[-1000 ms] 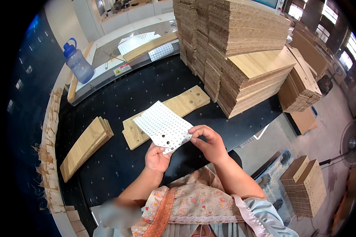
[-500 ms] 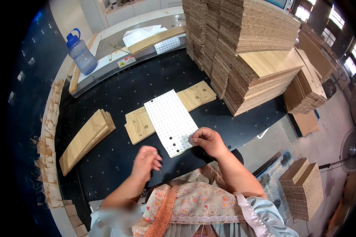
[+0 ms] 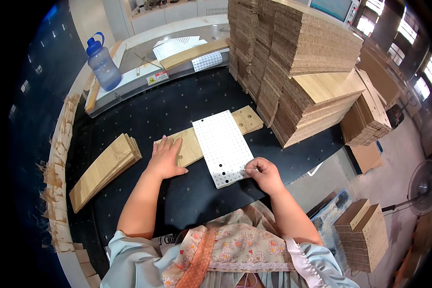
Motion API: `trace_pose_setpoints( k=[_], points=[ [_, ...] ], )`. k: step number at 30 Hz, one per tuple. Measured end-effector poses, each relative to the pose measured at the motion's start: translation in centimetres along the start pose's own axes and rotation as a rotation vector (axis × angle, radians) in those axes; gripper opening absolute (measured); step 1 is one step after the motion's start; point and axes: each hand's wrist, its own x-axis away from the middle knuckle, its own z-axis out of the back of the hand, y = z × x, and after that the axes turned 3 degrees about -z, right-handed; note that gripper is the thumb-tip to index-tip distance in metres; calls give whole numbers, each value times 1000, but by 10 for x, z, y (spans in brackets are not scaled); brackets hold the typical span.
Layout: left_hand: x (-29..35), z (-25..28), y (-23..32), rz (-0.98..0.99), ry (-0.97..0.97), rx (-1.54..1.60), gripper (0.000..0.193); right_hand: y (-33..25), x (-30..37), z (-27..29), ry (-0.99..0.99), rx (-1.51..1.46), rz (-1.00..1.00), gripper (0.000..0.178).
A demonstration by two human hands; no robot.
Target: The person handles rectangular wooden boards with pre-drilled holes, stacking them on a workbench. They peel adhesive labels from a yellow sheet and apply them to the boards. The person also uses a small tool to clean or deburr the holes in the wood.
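Observation:
A white perforated board (image 3: 223,146) lies flat across a long light wooden board with holes (image 3: 247,118) on the black table (image 3: 177,103). My right hand (image 3: 264,174) pinches the white board's near right corner. My left hand (image 3: 165,157) lies flat, fingers spread, on the left part of the wooden board.
A pile of wooden boards (image 3: 103,169) lies at the left. Tall stacks of wooden boards (image 3: 297,57) rise at the back right. A blue water bottle (image 3: 102,62) stands on a grey ledge behind. Wood scraps (image 3: 57,163) line the table's left edge. More stacks (image 3: 362,230) sit on the floor at right.
The white perforated board has come down from being held up in both hands to lying flat on the wooden board. My left hand let go and moved onto the wooden board.

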Motion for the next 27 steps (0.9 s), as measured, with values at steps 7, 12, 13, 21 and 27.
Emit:
trace_pose_setpoints(
  k=[7,12,13,21,27],
  points=[
    [4,6,-8,-67,158,167,79,11,-1,20,131,-48,-15,5],
    [39,40,-15,-91,304,114,66,17,-9,26,140,-177,-14,4],
    [49,46,-22,-102,335,90,66,17,-11,25,136,-209,-26,4],
    [121,82,-43,139,433,-9,66,33,-27,26,78,-247,-119,6],
    [92,42,-35,6,470,280,65,25,-33,14,22,-59,-80,7]
  ],
)
